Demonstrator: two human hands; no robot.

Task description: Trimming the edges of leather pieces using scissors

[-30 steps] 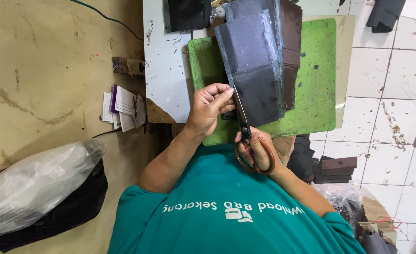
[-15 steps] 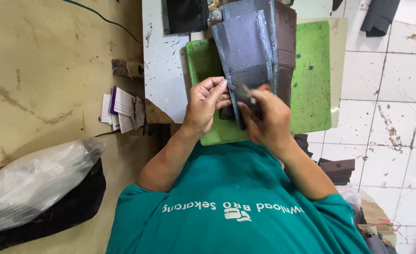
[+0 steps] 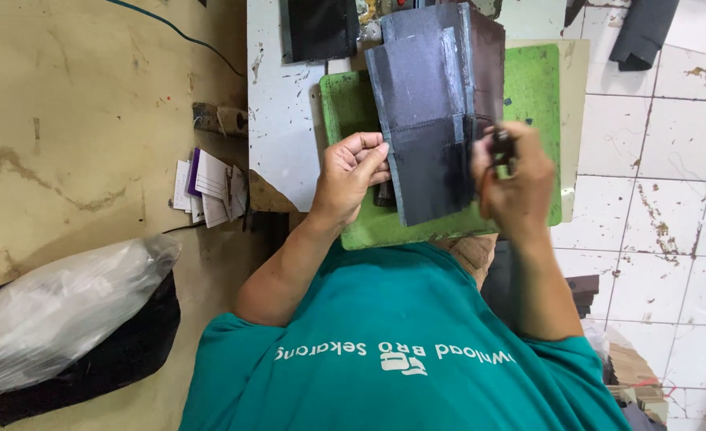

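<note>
Together, two hands (image 3: 353, 172) (image 3: 516, 179); one dark panel (image 3: 429, 152)

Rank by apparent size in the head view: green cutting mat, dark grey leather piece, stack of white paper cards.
1. Green cutting mat, though partly covered.
2. Dark grey leather piece.
3. Stack of white paper cards.

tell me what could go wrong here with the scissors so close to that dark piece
The right hand works scissors at the edge of the dark stitched piece, so a slip might cut past the edge. The left hand pinches the opposite edge; if the piece shifts on the green mat, the cut could wander.
</note>
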